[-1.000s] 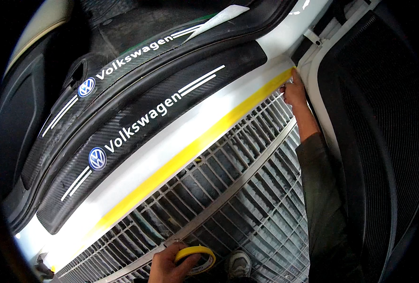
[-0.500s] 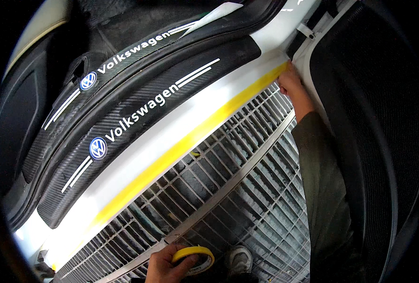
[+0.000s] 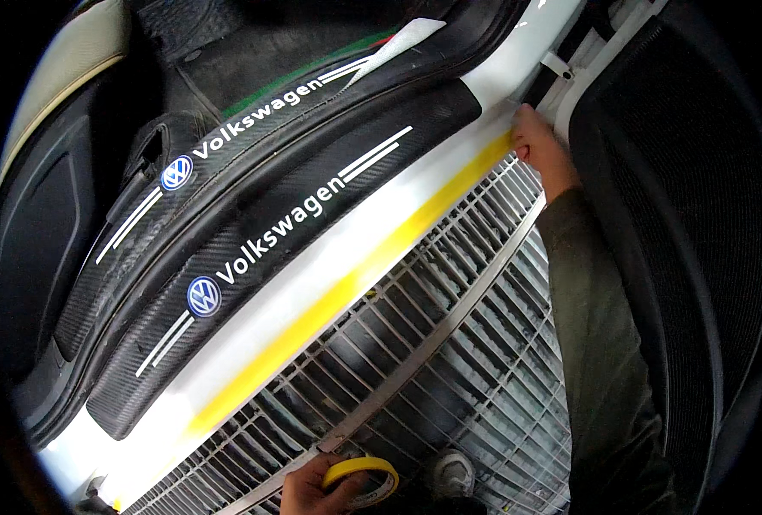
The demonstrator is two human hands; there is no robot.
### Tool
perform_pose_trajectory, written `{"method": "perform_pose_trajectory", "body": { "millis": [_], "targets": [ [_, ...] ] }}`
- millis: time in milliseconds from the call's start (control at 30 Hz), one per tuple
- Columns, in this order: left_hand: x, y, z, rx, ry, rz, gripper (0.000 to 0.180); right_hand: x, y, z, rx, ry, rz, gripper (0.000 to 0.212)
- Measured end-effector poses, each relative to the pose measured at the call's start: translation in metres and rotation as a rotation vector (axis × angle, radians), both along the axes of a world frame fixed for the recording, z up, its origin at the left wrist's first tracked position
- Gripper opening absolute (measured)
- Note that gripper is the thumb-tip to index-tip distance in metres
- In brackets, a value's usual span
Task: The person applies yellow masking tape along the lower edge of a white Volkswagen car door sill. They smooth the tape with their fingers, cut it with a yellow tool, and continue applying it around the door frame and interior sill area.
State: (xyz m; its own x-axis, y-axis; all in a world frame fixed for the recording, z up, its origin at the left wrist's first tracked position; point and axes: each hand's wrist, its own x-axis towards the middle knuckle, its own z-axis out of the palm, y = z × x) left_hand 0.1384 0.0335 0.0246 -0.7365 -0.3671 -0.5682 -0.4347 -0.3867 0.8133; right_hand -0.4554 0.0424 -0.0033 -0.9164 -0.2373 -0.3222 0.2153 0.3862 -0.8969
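A long strip of yellow tape [image 3: 359,279] runs along the lower edge of the white car door sill [image 3: 312,275]. At its far right end, beside the door hinge, my right hand [image 3: 537,142] is closed with curled fingers against the tape; the fingertips are partly hidden. Low in the middle, my left hand [image 3: 312,487] grips a roll of yellow tape [image 3: 387,466], thumb through its ring. The roll is held apart from the sill, above the floor grating.
A black carbon-look sill plate [image 3: 295,232] with white lettering covers the upper sill. Metal floor grating [image 3: 415,369] lies below, with a shoe [image 3: 454,472] on it. The open door's dark inner panel [image 3: 664,197] stands close to my right arm. A car seat [image 3: 37,206] is at left.
The view has shifted slightly, so the sill appears lower and further right. My right hand stays at the strip's far end, its fingers turned a little. My left hand still holds the roll.
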Motion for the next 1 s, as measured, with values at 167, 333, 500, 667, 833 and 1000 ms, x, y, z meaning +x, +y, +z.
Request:
{"method": "perform_pose_trajectory", "body": {
  "millis": [167,333,500,667,833,1000],
  "targets": [
    [0.001,0.0,-0.007,0.046,-0.024,0.004,0.023,0.007,0.0,0.013,-0.233,-0.103,-0.108,0.036],
    [0.006,-0.001,0.014,0.094,-0.03,0.072,0.023,0.024,-0.004,0.016,-0.297,-0.062,-0.077,0.032],
    [0.006,-0.002,0.037,-0.104,0.104,0.051,0.019,0.034,0.011,0.025,-0.384,-0.212,-0.087,0.021],
    [0.009,0.006,0.037,-0.076,0.004,0.011,0.016,0.072,0.016,0.024,-0.271,-0.151,0.003,0.017],
    [0.01,0.014,0.034,-0.043,-0.024,0.047,0.016,0.144,0.005,0.023,-0.227,-0.171,0.155,0.016],
    [0.006,0.022,0.036,-0.015,-0.009,0.057,0.015,0.191,0.012,0.014,-0.204,0.141,0.144,0.035]
  ]
}}
